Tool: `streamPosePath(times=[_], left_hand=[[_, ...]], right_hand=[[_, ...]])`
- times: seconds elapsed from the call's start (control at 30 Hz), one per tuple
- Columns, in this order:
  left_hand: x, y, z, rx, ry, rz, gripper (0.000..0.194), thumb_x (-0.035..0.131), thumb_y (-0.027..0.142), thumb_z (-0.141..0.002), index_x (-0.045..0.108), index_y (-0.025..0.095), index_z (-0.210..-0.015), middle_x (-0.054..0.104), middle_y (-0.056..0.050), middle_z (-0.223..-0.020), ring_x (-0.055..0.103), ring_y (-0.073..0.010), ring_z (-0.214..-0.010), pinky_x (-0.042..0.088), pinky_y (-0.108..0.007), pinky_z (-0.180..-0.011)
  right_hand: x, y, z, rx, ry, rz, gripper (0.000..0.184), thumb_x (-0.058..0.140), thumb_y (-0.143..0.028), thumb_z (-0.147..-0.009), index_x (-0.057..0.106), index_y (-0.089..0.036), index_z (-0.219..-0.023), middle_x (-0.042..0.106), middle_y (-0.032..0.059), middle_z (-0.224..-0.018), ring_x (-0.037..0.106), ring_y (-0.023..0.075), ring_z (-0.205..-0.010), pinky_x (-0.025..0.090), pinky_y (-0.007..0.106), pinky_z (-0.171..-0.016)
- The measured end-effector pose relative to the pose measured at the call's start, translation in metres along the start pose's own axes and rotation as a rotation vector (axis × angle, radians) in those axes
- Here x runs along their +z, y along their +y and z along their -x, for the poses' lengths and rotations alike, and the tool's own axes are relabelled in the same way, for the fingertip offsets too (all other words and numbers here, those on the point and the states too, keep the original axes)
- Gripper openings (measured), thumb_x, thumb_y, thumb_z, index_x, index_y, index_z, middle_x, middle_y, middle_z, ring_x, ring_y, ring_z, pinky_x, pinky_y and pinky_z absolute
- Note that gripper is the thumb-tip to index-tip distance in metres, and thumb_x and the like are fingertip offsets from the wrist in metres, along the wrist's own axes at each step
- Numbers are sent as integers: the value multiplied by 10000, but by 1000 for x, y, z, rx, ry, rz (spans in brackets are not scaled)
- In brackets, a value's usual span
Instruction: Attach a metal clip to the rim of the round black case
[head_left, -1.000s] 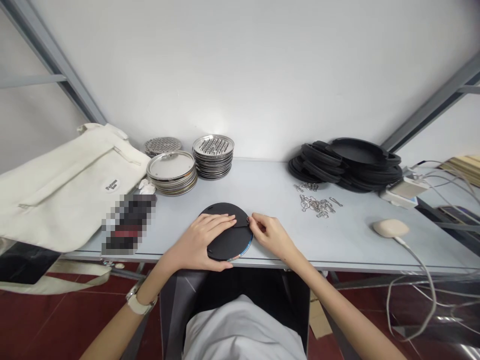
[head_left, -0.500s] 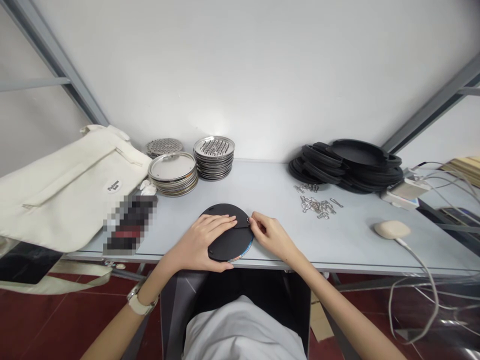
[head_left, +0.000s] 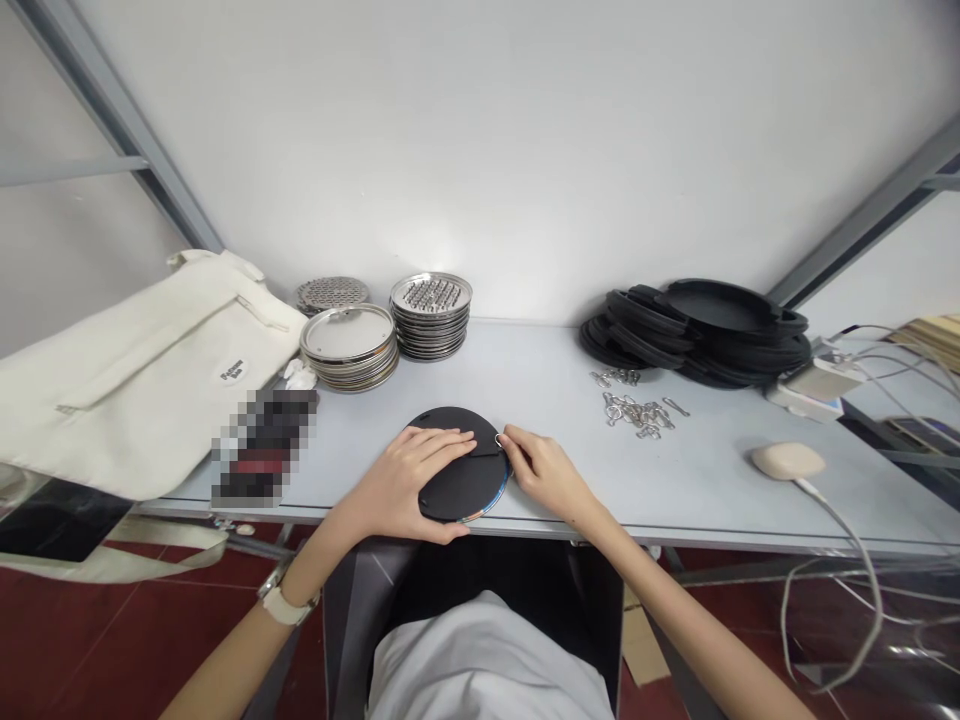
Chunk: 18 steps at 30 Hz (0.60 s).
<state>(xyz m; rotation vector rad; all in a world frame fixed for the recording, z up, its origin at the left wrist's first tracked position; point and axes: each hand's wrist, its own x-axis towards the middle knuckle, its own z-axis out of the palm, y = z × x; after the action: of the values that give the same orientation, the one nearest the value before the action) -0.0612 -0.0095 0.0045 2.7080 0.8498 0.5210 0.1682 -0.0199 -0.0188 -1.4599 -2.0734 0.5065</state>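
A round black disc [head_left: 454, 484] with a coloured rim lies near the table's front edge. Across its left side spreads my left hand [head_left: 405, 482], fingers on top and thumb along the near edge, holding it down. At the disc's right edge, my right hand [head_left: 546, 470] pinches a small metal ring [head_left: 498, 440], next to a slit in the black face. The fingertips partly cover the ring, so whether it is joined to the disc I cannot tell. To the right lies a loose heap of small metal clasps [head_left: 637, 413].
Metal-rimmed discs [head_left: 349, 335] and ridged metal discs [head_left: 430, 296] are stacked at the back left. Black round covers [head_left: 720, 305] pile up at the back right. A cream bag [head_left: 165, 370] lies left; a white corded device [head_left: 787, 460] sits right.
The right fingers have shifted slightly at the disc's edge, and more of the metal ring shows. My left hand stays in place on the disc.
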Motion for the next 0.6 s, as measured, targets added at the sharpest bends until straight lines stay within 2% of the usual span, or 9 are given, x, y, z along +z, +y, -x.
streamPosePath(times=[0.6], left_hand=[[2,4,-1,-9,36,-4,808,685,443,-657,380,250,-1381,472,-77,-1372,443,-287,-1246,297,-410,-1040]], right_hand=[[-2,-5,-1,17,-11,-23,280,331,-264,-947,360,-217,-672,425,-34,-554,378,126,-491,283,237,-539]])
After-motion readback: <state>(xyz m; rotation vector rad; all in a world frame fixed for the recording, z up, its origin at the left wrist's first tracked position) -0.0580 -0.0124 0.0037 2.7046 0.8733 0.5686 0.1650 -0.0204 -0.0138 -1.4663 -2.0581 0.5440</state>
